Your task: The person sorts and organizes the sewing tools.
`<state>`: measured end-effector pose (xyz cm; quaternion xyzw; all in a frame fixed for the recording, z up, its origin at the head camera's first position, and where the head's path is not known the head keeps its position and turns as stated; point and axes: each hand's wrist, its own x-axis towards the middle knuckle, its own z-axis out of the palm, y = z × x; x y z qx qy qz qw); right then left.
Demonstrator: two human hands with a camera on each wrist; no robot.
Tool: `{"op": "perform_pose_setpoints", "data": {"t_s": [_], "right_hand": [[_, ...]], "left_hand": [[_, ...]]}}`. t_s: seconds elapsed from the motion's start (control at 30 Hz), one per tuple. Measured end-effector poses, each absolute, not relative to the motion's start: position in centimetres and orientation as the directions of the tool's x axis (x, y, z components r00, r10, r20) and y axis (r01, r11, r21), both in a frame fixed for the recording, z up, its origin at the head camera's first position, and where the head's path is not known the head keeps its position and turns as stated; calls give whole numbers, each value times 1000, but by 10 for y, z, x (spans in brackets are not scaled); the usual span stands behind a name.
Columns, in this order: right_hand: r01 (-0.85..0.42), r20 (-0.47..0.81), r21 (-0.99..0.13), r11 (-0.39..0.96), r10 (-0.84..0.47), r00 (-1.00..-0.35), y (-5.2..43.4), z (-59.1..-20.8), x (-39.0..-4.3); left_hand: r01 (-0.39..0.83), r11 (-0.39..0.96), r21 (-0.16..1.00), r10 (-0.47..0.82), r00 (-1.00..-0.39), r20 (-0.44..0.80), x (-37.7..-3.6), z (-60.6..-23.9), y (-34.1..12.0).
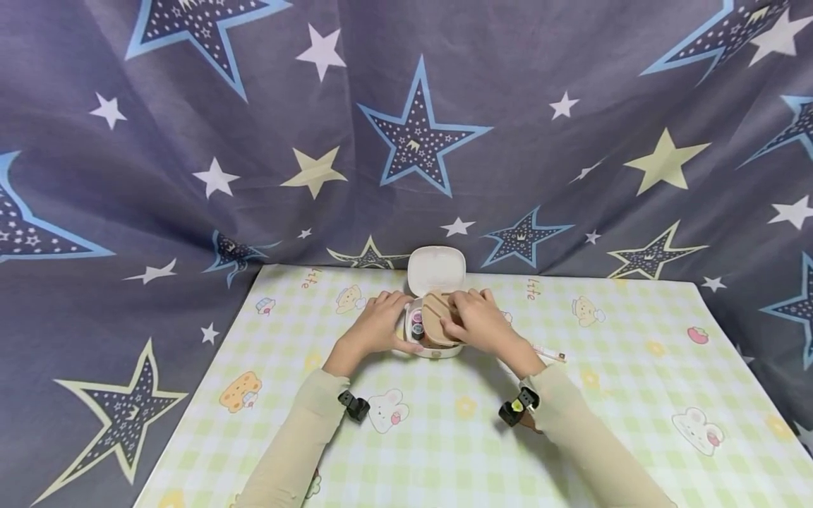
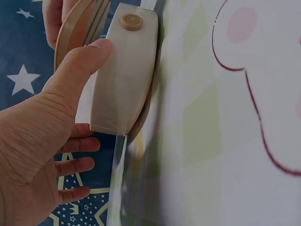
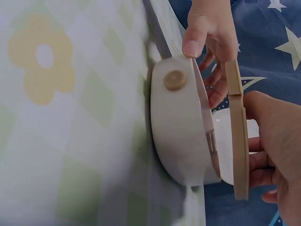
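A small white box [image 1: 435, 348] stands on the table with its lid [image 1: 435, 271] tipped up at the back. Its front wall [image 2: 124, 75] carries a round tan button [image 2: 131, 22]. My left hand [image 1: 392, 326] grips the box's left end, thumb [image 2: 89, 54] on the front wall near the rim and fingers behind. My right hand [image 1: 462, 319] holds a flat tan inner tray [image 1: 438, 316] just above the box; in the right wrist view this tray [image 3: 238, 132] stands apart from the box [image 3: 181, 132]. Small coloured spools [image 1: 417, 325] show inside.
The table [image 1: 444, 437] has a green checked cover with cartoon prints. A thin pale stick [image 1: 550, 353] lies just right of my right wrist. A dark star-print curtain [image 1: 406, 141] hangs behind and at both sides, past the table edges.
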<state>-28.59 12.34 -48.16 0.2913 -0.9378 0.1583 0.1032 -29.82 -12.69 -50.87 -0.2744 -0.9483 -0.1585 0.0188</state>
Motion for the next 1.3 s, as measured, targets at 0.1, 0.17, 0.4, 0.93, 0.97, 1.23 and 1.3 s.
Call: {"op": "perform_pose_setpoints", "data": {"t_s": [0.1,0.17,0.4,0.93,0.97,1.23,1.3], "right_hand": [[-579,276,-239,779,-518,-810,117,-482,-286],[-582,278,-239,777,-520,-808,114,-482,-285],[-576,263,-234,783,-519,-813,105,-486,-286],[-548,247,-202,812,-499,-830,92,-492,-289],[-547,248,-200,813,-498,-831,92,-492,-289],[-539,221,-184,822,-499,-838,90,-494,-288],[-537,221,-180,824,-498,-839,90,-494,-289]], "left_hand": [[520,805,286,508,-853,120,-299,-510,-127],[518,808,281,506,-854,119,-300,-510,-127],[523,807,275,510,-851,120,-299,-509,-126],[519,803,293,510,-853,112,-299,-509,-127],[517,803,297,509,-854,111,-300,-509,-126],[522,798,303,513,-851,116,-300,-509,-126],[524,798,299,514,-850,118,-300,-509,-127]]}}
